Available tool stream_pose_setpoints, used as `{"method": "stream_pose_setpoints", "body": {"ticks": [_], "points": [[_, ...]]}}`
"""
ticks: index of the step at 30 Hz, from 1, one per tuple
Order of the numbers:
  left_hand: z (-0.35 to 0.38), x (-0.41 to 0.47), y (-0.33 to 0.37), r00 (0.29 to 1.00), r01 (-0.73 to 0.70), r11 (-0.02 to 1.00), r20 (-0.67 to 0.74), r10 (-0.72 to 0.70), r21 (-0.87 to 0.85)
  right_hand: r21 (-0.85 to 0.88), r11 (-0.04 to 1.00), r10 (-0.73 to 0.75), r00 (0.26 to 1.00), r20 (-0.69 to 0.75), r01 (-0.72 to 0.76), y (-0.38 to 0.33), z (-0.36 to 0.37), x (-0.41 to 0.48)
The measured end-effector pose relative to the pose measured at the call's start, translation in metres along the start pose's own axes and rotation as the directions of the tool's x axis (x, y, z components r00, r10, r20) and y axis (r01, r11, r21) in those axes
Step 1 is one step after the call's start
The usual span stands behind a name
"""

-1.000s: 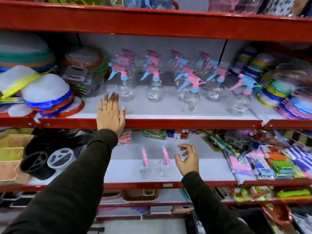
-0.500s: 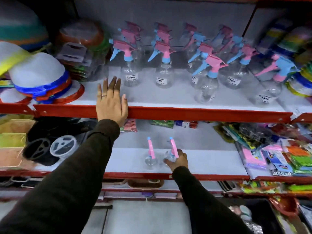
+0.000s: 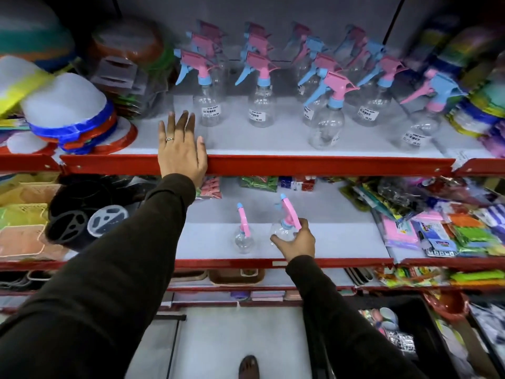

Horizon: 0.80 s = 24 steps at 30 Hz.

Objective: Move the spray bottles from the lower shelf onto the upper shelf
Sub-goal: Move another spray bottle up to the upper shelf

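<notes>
Head view: at lower centre, the right hand (image 3: 296, 243) clasps one spray bottle (image 3: 284, 228) on the lower shelf (image 3: 341, 242); another bottle (image 3: 244, 237) stands beside. Left hand (image 3: 181, 153) lies flat and released on the upper shelf (image 3: 314, 164). Next: lift upward.

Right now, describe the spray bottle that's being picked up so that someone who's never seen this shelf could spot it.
Find the lower shelf, the one under the row crowded with spray bottles. Only two clear bottles stand on its bare middle. It is the right-hand bottle, the one the right hand is closed around, while the other bottle beside it stands untouched.
</notes>
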<state>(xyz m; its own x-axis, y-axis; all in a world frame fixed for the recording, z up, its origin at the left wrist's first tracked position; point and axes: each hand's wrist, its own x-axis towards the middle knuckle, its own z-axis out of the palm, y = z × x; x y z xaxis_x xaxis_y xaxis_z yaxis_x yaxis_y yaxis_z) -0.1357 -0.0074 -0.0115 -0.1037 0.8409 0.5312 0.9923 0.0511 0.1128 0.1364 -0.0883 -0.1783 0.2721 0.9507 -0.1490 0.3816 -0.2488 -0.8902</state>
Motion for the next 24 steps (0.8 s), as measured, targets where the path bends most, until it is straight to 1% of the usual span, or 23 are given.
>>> {"method": "stream_pose_setpoints", "body": {"ticks": [3, 5, 9, 13, 15, 18, 21, 24], "points": [[0.0, 0.003, 0.0, 1.0, 0.004, 1.0, 0.021, -0.003, -0.007, 0.036, 0.995, -0.095, 0.995, -0.01, 0.095, -0.019, -0.014, -0.014], [0.0, 0.004, 0.0, 1.0, 0.006, 1.0, 0.016, -0.005, -0.018, 0.063, 0.984, -0.167, 0.985, -0.034, 0.168, -0.033, -0.022, -0.022], [-0.001, 0.005, 0.0, 1.0, 0.001, 0.999, 0.005, -0.001, -0.041, 0.104, 0.957, -0.265, 0.962, -0.066, 0.27, -0.072, -0.033, -0.036], [-0.003, 0.005, -0.001, 1.0, -0.001, 0.999, 0.014, 0.002, -0.052, 0.088, 0.908, -0.398, 0.91, -0.119, 0.409, -0.115, -0.045, -0.037], [-0.004, 0.004, -0.001, 1.0, -0.008, 0.999, 0.02, 0.009, -0.049, 0.086, 0.879, -0.451, 0.875, -0.175, 0.47, -0.139, -0.048, -0.033], [-0.005, 0.004, -0.002, 0.999, -0.017, 0.999, 0.039, 0.018, -0.033, 0.117, 0.844, -0.484, 0.837, -0.256, 0.524, -0.169, -0.048, -0.025], [-0.006, 0.004, -0.003, 0.999, -0.018, 0.999, 0.036, 0.019, -0.039, 0.132, 0.818, -0.511, 0.814, -0.276, 0.559, -0.198, -0.041, -0.013], [-0.005, 0.004, -0.004, 0.999, -0.025, 0.998, 0.021, 0.026, -0.052, 0.149, 0.81, -0.517, 0.81, -0.276, 0.568, -0.221, -0.032, 0.003]]}}
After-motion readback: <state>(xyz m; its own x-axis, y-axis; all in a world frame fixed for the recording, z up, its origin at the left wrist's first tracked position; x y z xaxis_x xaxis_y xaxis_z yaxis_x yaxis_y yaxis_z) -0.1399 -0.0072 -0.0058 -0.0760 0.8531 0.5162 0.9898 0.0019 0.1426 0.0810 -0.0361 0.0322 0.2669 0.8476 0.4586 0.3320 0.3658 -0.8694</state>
